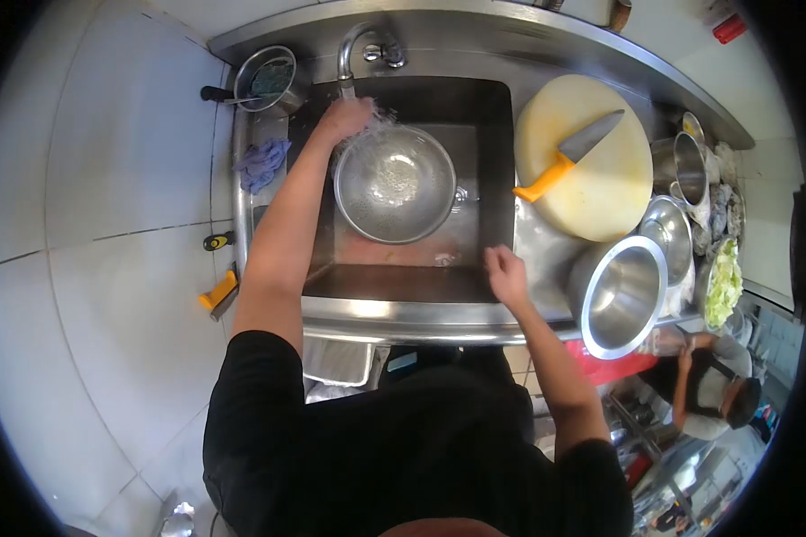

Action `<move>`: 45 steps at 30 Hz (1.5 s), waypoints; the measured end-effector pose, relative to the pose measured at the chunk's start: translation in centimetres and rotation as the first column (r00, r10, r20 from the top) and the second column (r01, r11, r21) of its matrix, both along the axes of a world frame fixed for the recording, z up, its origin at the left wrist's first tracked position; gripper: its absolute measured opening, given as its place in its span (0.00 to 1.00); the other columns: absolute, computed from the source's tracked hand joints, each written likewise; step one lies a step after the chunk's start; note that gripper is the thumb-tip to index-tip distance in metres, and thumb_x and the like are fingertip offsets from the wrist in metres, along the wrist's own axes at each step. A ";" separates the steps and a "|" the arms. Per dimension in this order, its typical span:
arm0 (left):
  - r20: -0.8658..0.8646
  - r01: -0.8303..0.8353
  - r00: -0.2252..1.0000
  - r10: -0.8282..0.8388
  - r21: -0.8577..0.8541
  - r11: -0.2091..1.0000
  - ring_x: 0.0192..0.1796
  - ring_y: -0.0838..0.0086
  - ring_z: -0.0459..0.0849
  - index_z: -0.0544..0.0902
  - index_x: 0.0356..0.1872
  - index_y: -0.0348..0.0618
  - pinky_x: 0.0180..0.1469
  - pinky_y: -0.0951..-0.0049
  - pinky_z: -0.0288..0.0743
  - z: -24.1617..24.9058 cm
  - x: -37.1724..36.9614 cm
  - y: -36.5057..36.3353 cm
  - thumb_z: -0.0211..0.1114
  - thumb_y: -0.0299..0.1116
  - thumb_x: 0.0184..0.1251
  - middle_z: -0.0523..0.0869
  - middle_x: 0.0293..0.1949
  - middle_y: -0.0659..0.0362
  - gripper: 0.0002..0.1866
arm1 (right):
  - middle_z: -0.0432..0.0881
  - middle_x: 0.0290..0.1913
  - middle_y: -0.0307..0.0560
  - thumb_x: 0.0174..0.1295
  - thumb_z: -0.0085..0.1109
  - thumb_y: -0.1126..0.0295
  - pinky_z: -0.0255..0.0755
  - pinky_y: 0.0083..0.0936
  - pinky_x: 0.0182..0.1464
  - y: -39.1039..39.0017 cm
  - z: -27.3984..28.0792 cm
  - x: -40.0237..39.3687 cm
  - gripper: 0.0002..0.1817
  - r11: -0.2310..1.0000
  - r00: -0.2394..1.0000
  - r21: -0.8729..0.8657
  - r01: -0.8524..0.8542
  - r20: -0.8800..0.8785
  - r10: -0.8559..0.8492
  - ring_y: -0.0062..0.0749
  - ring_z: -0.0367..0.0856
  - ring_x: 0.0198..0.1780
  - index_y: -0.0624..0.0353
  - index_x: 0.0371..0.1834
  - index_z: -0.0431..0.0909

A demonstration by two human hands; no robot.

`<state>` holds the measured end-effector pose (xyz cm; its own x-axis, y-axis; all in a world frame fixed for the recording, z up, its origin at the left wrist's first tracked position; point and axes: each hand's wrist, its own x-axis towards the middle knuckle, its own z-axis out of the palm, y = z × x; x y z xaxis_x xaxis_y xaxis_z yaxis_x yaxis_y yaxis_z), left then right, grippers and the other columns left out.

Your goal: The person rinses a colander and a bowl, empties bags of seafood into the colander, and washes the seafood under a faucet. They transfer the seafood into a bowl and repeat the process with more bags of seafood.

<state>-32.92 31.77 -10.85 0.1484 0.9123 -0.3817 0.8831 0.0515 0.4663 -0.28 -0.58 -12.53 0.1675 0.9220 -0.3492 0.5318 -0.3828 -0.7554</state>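
A round metal colander (394,186) with small dots like holes sits in the sink (497,215), water splashing over it. My left hand (349,116) is under the running faucet (347,67), at the colander's upper left rim. Splashing water blurs its fingers, so I cannot see whether they hold anything. Over the sink's right front edge, my right hand (508,276) is loosely curled, apart from the colander, with nothing visible in it.
Right of the sink, a yellow-handled knife (569,157) lies on a round cutting board (591,116). A steel bowl (624,300) and chopped greens (724,282) stand nearby. At left are a pot (278,58) and a purple cloth (261,165). Another person (716,385) stands at lower right.
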 end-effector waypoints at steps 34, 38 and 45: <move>0.235 -0.531 0.341 0.910 -0.751 0.393 0.44 0.60 0.86 0.80 0.50 0.35 0.40 0.57 0.85 -26.0 -7.6 -20.2 0.67 0.36 0.62 0.85 0.45 0.50 0.19 | 0.84 0.43 0.55 0.62 0.55 0.69 0.76 0.31 0.46 5.0 -6.5 -0.1 0.19 0.978 0.988 -0.176 -0.112 -0.121 0.091 0.36 0.84 0.42 0.64 0.56 0.74; 0.367 -0.529 0.291 0.883 -0.708 0.468 0.42 0.60 0.86 0.79 0.50 0.35 0.39 0.56 0.84 -22.6 -8.6 -19.4 0.67 0.34 0.62 0.84 0.44 0.50 0.19 | 0.84 0.43 0.50 0.70 0.50 0.71 0.77 0.24 0.44 0.0 -1.5 2.4 0.14 0.951 0.901 -0.283 0.127 -0.367 -0.229 0.28 0.83 0.44 0.66 0.54 0.74; 0.373 -0.568 0.462 0.805 -0.572 0.592 0.41 0.63 0.86 0.79 0.48 0.33 0.38 0.61 0.80 -16.1 -5.3 -13.9 0.69 0.35 0.61 0.85 0.42 0.50 0.18 | 0.83 0.41 0.47 0.71 0.50 0.72 0.75 0.22 0.45 -5.4 2.4 3.3 0.12 0.963 0.928 -0.184 0.197 -0.283 -0.244 0.24 0.80 0.42 0.65 0.53 0.76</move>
<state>-38.21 17.83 -26.99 -0.1895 0.6389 -0.7456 0.0615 0.7656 0.6404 3.02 -6.02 -10.13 0.2268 0.8070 -0.5453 0.1784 -0.5849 -0.7913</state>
